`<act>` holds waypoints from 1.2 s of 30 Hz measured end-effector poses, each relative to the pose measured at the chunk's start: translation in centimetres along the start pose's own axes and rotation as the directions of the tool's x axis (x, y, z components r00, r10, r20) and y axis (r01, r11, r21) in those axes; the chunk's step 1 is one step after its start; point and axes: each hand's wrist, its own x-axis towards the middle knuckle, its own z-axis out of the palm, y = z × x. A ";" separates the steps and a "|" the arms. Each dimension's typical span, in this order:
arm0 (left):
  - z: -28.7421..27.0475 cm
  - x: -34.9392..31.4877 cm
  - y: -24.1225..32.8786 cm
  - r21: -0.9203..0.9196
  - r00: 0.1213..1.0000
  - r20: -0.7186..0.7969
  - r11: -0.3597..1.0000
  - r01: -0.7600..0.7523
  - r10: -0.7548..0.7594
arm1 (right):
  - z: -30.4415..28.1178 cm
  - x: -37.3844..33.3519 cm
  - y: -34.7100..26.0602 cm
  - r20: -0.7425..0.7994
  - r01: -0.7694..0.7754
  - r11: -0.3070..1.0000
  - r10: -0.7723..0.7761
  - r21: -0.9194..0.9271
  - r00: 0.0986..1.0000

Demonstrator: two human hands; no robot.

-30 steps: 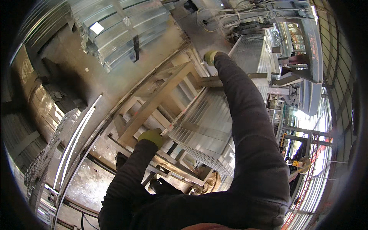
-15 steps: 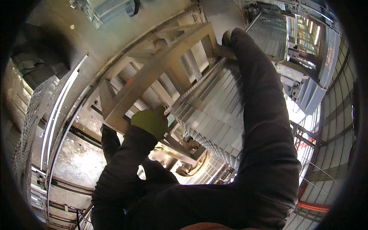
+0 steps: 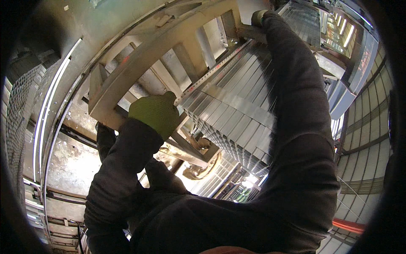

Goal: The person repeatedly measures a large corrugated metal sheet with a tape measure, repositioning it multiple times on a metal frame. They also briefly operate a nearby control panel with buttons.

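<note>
Gripping a tape measure [image 3: 211, 74] stretched along the near edge of the stacked steel tubes [image 3: 241, 114], we are closing our left hand [image 3: 155, 113] on its case and our right hand [image 3: 259, 17] on its far end; reading the length seems next.

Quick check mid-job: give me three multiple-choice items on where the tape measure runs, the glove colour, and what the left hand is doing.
1. The tape measure runs:
A. along the edge of the stacked metal tubes
B. across the floor
C. around a forearm

2. The left hand wears a glove that is:
A. red
B. yellow-green
C. white

3. The left hand is:
A. hanging free
B. inside a pocket
C. closed at the near end of the tape

Answers: 1 A, the tape stretches between both hands beside the tubes; 2 B, the knit glove is plainly yellow-green; 3 C, the tape ends at its fist, while the right hand is at the far end.
</note>
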 end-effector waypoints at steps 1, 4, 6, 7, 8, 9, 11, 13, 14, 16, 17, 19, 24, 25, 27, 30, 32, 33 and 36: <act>0.1 0.1 0.0 -0.004 1.000 0.008 1.000 0.016 -0.016 | -0.1 -0.2 0.0 -0.006 0.002 1.000 -0.002 -0.016 1.000; 0.1 0.6 -0.1 -0.008 0.999 0.009 0.999 0.032 -0.032 | -0.5 -0.7 0.1 -0.025 0.011 0.999 -0.012 -0.053 1.000; 0.0 0.7 -0.1 -0.017 1.000 -0.001 1.000 0.020 -0.020 | -0.6 -1.1 0.4 -0.045 0.014 0.997 -0.018 -0.070 0.999; -0.1 0.8 0.0 -0.016 1.000 0.001 1.000 0.022 -0.022 | -0.5 -1.3 0.5 -0.053 0.019 0.996 -0.024 -0.082 0.998; -0.3 1.0 0.0 -0.015 1.000 0.008 0.999 0.028 -0.028 | -0.4 -1.5 0.8 -0.065 0.021 0.995 -0.028 -0.100 0.998; -0.5 1.1 0.1 -0.013 0.999 0.036 0.999 0.040 -0.040 | -0.2 -1.7 1.0 -0.076 0.023 0.993 -0.032 -0.113 0.997; -0.7 1.2 0.3 -0.016 0.993 0.082 0.997 0.081 -0.079 | -0.7 -2.3 1.9 -0.115 0.018 0.989 -0.034 -0.144 0.993; -0.7 1.5 0.6 -0.037 0.991 0.096 0.995 0.094 -0.090 | -2.1 -4.1 3.0 -0.170 -0.007 0.980 -0.028 -0.201 0.985; -0.5 1.6 0.7 -0.057 0.993 0.076 0.994 0.095 -0.091 | -3.5 -5.5 3.7 -0.228 -0.018 0.973 -0.036 -0.231 0.973; -0.1 1.5 0.7 -0.044 0.989 0.095 0.992 0.119 -0.114 | -6.9 -9.9 4.1 -0.439 0.024 0.982 -0.106 -0.188 0.892; 0.2 1.9 0.5 -0.018 0.983 0.128 0.991 0.134 -0.130 | -8.8 -12.8 3.9 -0.618 0.204 0.973 -0.226 -0.106 0.753; 0.5 2.4 0.0 0.212 0.988 0.151 0.975 -0.067 0.035 | -11.2 -20.7 2.8 -0.726 0.172 0.968 0.016 0.184 0.688; 1.2 2.5 -0.5 0.612 0.887 0.270 0.644 -0.459 0.375 | -9.3 -39.0 -4.4 -0.757 0.276 0.776 0.360 0.568 0.546; 1.2 2.4 -0.2 0.534 0.924 0.208 0.754 -0.381 0.320 | -8.4 -40.3 -5.8 -0.854 0.279 0.847 0.322 0.453 0.408; 0.8 2.5 0.5 0.634 0.873 0.364 0.601 -0.487 0.324 | -4.9 -44.9 -7.1 -0.813 0.209 0.842 0.368 0.498 0.451; 0.4 2.2 1.1 0.648 0.866 0.367 0.575 -0.500 0.340 | 0.8 -44.8 -7.8 -0.765 0.198 0.768 0.503 0.609 0.403; 0.3 2.4 1.0 0.630 0.833 0.425 0.546 -0.553 0.353 | 5.2 -43.9 -7.8 -0.731 0.222 0.705 0.589 0.673 0.346; 0.6 2.5 0.8 0.630 0.865 0.385 0.593 -0.501 0.322 | 7.3 -43.2 -7.9 -0.690 0.231 0.653 0.647 0.721 0.324; 1.9 2.9 0.1 0.559 0.949 0.251 0.772 -0.301 0.188 | 12.6 -41.8 -9.2 -0.621 0.262 0.564 0.704 0.783 0.345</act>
